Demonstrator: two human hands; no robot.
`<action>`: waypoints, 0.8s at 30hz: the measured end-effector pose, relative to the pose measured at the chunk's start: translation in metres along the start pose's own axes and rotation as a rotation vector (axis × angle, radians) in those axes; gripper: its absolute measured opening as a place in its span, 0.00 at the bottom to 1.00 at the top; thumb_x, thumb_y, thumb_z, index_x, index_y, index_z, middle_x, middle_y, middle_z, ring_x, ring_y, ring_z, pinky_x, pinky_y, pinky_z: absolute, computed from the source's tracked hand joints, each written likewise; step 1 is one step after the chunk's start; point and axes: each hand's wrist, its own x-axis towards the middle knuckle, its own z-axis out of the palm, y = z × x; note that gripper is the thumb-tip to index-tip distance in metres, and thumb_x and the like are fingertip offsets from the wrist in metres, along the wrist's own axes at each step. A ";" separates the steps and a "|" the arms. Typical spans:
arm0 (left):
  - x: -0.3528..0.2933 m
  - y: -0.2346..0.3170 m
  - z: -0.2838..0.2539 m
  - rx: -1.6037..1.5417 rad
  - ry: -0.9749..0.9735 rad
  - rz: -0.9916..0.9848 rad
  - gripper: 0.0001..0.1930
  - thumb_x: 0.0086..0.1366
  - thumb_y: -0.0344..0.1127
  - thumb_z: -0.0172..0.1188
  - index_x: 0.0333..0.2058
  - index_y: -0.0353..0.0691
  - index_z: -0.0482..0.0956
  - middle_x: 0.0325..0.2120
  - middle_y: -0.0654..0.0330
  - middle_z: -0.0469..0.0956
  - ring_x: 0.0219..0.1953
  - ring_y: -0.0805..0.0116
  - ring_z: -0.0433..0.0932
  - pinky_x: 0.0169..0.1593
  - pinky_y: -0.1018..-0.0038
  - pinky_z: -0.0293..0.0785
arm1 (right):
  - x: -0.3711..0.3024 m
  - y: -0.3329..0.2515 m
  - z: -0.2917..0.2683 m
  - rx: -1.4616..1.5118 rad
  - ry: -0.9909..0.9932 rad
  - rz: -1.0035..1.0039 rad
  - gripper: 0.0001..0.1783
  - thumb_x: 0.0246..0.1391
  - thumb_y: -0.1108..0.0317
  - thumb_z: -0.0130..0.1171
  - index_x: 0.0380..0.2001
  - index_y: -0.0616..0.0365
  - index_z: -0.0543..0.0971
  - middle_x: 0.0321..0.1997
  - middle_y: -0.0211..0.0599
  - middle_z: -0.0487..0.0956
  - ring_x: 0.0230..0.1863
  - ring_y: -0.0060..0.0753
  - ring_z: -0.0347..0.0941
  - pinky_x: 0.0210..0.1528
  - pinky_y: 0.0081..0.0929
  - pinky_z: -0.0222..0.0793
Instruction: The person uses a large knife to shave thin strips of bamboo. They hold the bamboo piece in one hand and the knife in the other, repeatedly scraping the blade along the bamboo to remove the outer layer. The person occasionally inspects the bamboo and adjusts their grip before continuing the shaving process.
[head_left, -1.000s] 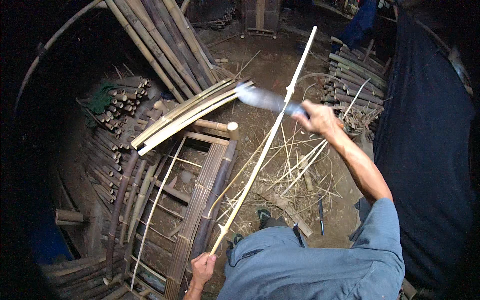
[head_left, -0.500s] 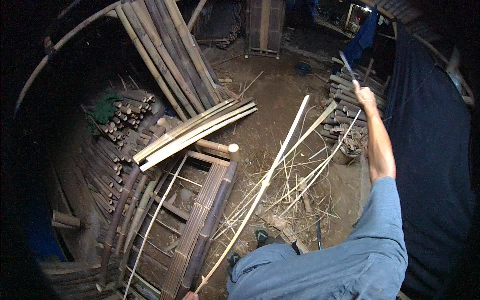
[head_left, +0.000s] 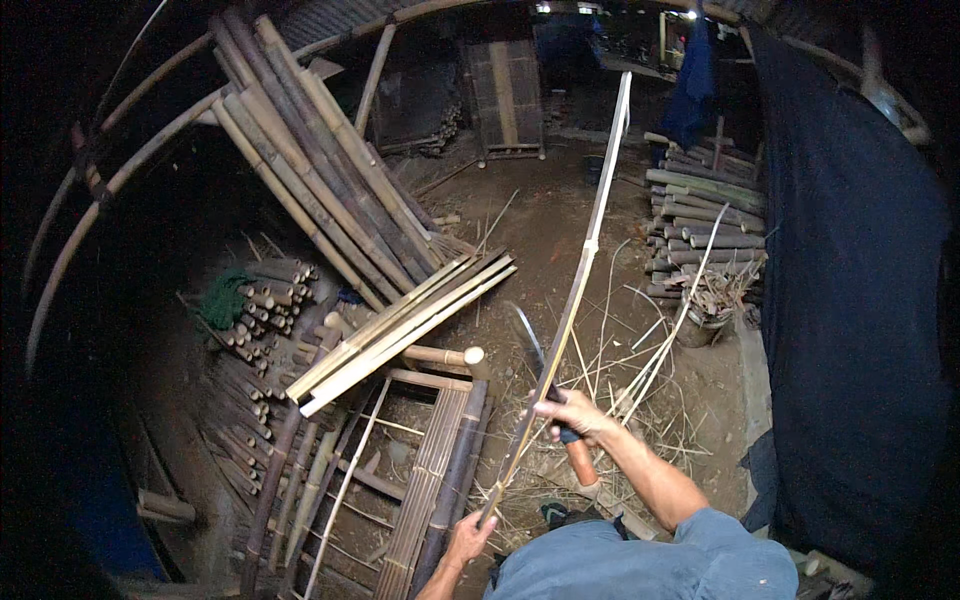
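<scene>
A long split bamboo strip (head_left: 592, 246) slants up and away in front of me. My left hand (head_left: 468, 538) is closed around its near end. Farther up, my right hand (head_left: 582, 416) is closed on a knife (head_left: 581, 461) with an orange-brown handle, its thumb and fingers also against the strip. The knife's curved blade points away, to the left of the strip, and part of it is hidden behind the strip. Left of my hands stands a bamboo bench frame (head_left: 432, 420) with a slatted panel. Several split bamboo pieces (head_left: 400, 335) lie across its far end.
Thin bamboo shavings (head_left: 655, 430) litter the ground at right. A bucket of scraps (head_left: 706, 320) stands before stacked bamboo poles (head_left: 705, 215). Long poles (head_left: 320, 160) lean at the far left, above more cut bamboo (head_left: 270, 300). A dark cloth (head_left: 850, 300) hangs at right.
My right hand has come down from far right with the knife, to the strip. My left hand has come farther into view, and the strip's far end is higher in the picture.
</scene>
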 end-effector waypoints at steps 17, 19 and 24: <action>-0.105 0.485 -0.438 0.187 0.287 1.326 0.35 0.70 0.63 0.38 0.59 0.35 0.62 0.49 0.52 0.68 0.50 0.60 0.67 0.54 0.65 0.62 | -0.039 0.001 0.217 -0.912 0.475 -0.528 0.20 0.58 0.56 0.58 0.34 0.65 0.72 0.23 0.59 0.78 0.30 0.63 0.78 0.30 0.50 0.75; -0.129 0.462 -0.440 0.135 0.332 1.277 0.33 0.70 0.62 0.38 0.57 0.35 0.63 0.45 0.55 0.68 0.45 0.63 0.66 0.49 0.67 0.62 | -0.036 0.001 0.233 -0.906 0.381 -0.472 0.23 0.54 0.55 0.63 0.38 0.66 0.71 0.37 0.63 0.78 0.38 0.57 0.80 0.32 0.44 0.76; -0.130 0.441 -0.385 -0.362 0.414 1.363 0.29 0.71 0.59 0.40 0.51 0.36 0.67 0.35 0.60 0.68 0.34 0.69 0.65 0.38 0.73 0.63 | -0.070 0.048 0.170 -0.573 0.447 -0.413 0.45 0.41 0.58 0.72 0.58 0.70 0.62 0.42 0.53 0.77 0.36 0.43 0.77 0.40 0.37 0.76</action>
